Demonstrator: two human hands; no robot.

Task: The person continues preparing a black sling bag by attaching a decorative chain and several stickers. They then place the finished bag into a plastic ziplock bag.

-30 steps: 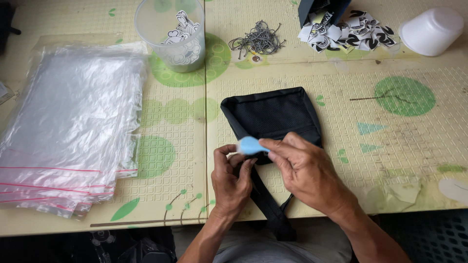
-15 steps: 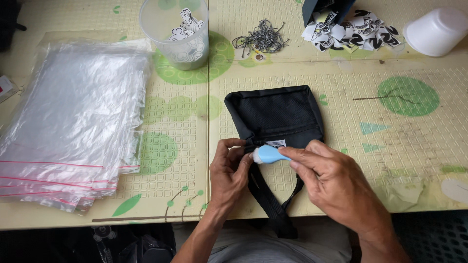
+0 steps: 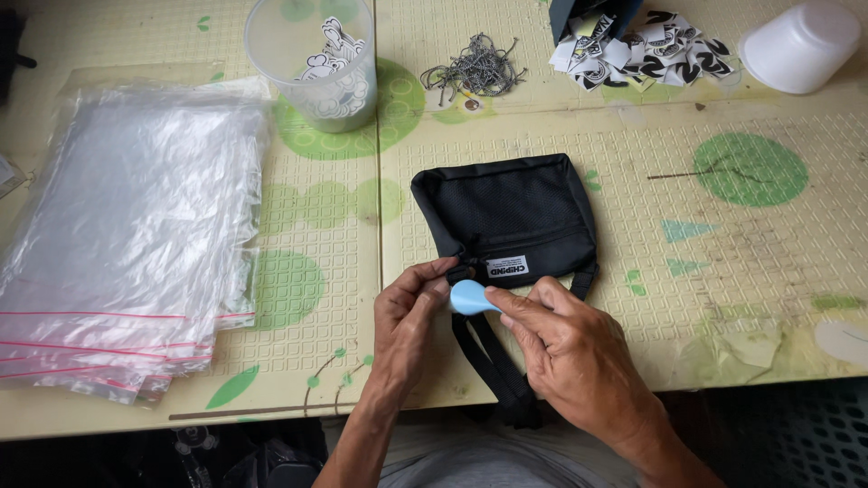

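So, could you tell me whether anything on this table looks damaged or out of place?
Mostly tidy. The table mat near the right front edge is torn and peeling, and black-and-white tags have spilled from their dark box at the back.

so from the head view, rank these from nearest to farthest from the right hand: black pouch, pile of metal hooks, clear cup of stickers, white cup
From the right hand:
1. Black pouch, just above it.
2. Pile of metal hooks, top centre.
3. Clear cup of stickers, top left.
4. White cup, top right corner.
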